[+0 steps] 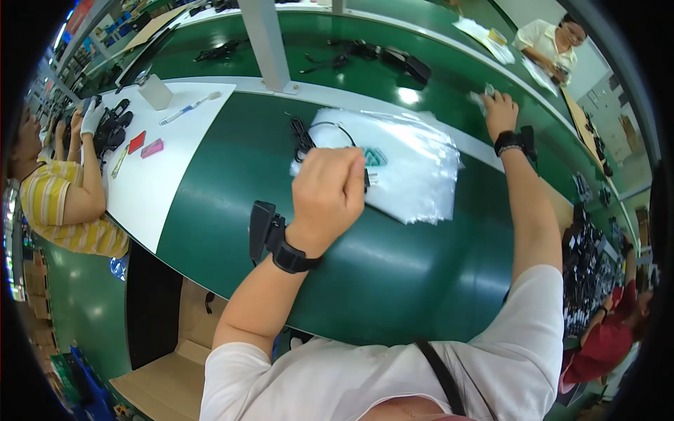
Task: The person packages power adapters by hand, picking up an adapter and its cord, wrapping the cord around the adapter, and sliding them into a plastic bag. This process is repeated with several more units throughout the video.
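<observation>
My left hand (326, 193) is closed in a fist over the middle of the bench. From it sticks out a black power plug (368, 180) with metal prongs, mostly hidden by the fingers. Its bundled black cord (302, 140) hangs beyond the knuckles, with a loop running to the right. Under and beside this hand lies a stack of clear plastic bags (418, 168) with a green printed mark. My right hand (501, 112) reaches far to the right, its fingers curled at a small crumpled piece of clear plastic (480, 98) over the green surface past the white rail.
A metal post (267, 49) rises beyond the bags. Black cables and an adapter (407, 64) lie behind the rail. On the white sheet at left are a toothbrush (189, 109), a white bottle (154, 92) and a pink block (152, 148). Other people work left, far right and right.
</observation>
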The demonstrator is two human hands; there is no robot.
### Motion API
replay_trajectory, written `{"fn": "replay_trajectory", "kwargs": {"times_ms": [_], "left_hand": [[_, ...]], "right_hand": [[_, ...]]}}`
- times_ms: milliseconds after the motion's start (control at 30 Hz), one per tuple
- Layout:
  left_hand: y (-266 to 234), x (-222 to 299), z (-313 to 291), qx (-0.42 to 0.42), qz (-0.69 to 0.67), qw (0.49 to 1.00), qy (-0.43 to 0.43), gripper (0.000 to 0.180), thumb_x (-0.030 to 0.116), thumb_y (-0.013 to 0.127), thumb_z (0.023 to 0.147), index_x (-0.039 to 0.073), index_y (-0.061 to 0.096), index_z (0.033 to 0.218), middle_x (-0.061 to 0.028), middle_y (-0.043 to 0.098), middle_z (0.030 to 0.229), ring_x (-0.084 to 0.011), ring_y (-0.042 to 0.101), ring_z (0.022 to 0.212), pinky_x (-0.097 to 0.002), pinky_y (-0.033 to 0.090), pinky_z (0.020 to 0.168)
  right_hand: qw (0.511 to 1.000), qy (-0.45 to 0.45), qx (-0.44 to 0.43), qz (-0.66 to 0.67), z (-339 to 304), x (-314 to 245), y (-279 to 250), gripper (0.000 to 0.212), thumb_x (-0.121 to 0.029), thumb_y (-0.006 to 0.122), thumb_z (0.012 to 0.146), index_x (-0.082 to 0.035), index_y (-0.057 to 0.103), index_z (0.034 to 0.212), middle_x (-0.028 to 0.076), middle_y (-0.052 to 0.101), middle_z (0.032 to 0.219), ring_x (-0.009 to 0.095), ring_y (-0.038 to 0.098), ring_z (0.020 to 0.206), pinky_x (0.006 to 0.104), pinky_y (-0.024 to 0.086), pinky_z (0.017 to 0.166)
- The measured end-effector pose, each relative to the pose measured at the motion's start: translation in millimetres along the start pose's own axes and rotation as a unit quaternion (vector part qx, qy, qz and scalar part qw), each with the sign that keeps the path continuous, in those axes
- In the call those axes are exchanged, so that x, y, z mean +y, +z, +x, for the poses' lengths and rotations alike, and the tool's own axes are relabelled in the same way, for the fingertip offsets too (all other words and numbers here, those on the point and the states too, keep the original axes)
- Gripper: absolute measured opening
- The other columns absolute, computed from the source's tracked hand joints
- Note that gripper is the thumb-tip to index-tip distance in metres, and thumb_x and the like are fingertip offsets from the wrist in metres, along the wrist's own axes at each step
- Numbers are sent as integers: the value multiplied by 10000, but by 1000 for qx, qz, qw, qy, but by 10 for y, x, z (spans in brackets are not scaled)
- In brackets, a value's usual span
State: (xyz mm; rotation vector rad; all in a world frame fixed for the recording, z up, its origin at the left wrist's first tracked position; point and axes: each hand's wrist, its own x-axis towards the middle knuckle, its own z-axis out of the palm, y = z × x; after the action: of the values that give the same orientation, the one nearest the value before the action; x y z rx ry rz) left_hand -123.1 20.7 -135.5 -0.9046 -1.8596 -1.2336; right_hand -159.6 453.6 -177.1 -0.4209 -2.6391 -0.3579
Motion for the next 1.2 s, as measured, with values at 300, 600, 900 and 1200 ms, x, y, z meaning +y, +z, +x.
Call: {"fn": "replay_trajectory", "kwargs": {"times_ms": [300,600,900,1200], "left_hand": [[-48,-5,-48,-13,53,993,108,176,-12,632,684,-16,580,852,-96,592,757,-253,555,662,-311,480,607],[-42,-82,-67,9,40,992,116,169,-17,629,678,-15,576,838,-95,578,719,-246,543,638,-303,468,570],[-69,133,-12,28,-74,994,70,110,-10,619,712,-9,574,812,-80,572,690,-250,523,616,-318,454,588],[-375,785,526,-92,-387,908,-131,541,48,710,705,29,445,1176,-100,586,990,-139,583,829,-245,486,710]], "right_hand": [[990,-23,-22,136,807,-1195,329,667,-369,641,746,-177,361,1319,186,434,1266,397,382,1167,511,341,933],[904,76,-17,420,927,-1311,-51,682,-321,694,645,-58,414,1208,248,546,1070,340,550,983,387,432,848],[839,-33,140,525,762,-882,-2290,465,-314,715,716,-48,555,1063,9,569,778,57,470,579,183,374,501],[872,-251,54,417,-883,-1952,-3244,457,-318,743,677,-77,563,1020,-13,559,754,52,430,563,179,357,498]]}}
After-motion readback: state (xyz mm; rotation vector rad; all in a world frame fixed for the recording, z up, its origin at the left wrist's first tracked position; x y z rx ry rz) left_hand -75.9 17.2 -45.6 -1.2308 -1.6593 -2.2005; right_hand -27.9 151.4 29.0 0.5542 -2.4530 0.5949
